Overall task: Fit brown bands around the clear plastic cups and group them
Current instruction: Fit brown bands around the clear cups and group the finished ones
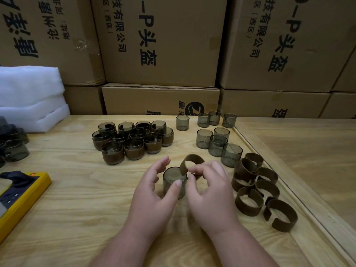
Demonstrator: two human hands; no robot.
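Head view, left to right, entries as follows.

Yellow device [23,197]: lying at the tabletop's left edge, apparently not being used in this step.

White foam [30,97]: sitting stacked at back left, against the cartons [159,41].

Banded cups [133,140]: standing clustered at centre left, each wearing a brown sleeve; likely being kept together as the finished group.

Left hand [154,191]: curling around the cup in hand [175,182], thumb pressing on its near wall, fingers arching behind it, seemingly steadying it upright on the tabletop [77,209].

Brown band [190,163]: being held as an open loop just above and beside the cup rim, not yet seated around it.

Right hand [210,187]: pinching the band between thumb and fingers, apparently spreading it for slipping over the cup.

Bare cups [217,137]: waiting at back right, unbanded, within reach.

Loose bands [258,187]: lying heaped at far right, close to the working hand for quick pickup.

Progress: judging by the piles, roughly halfway.
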